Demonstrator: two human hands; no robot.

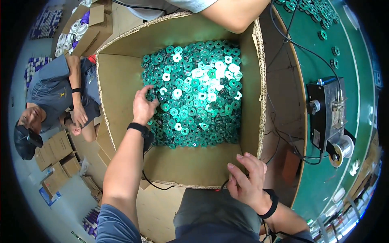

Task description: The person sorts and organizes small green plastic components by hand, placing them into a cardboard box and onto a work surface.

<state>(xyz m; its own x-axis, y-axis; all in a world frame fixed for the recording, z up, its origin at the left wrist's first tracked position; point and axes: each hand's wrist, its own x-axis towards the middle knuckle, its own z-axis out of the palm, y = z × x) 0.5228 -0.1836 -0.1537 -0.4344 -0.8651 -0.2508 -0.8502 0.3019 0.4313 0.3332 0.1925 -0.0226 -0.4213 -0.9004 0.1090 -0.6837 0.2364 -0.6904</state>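
A large cardboard box (pixel 121 73) stands before me, its bottom covered with a great many small green ring-shaped parts (pixel 190 117), some shining white under the light. Inside the box at the left edge of the pile is my left hand (pixel 144 106). Its thumb and fingers curl around a dark green ring-shaped part (pixel 150 95). Over the near right corner of the box hovers my right hand (pixel 249 178), fingers apart and nothing in them. Dark bands circle both wrists.
To the right, a green workbench (pixel 324 178) carries a black-and-metal device (pixel 330 109), a wire spool (pixel 343 149) and more green rings (pixel 320 14). Cables hang beside the box. Another person's arm (pixel 231 16) crosses the far rim; a person (pixel 60 89) sits at left near cartons (pixel 56 148).
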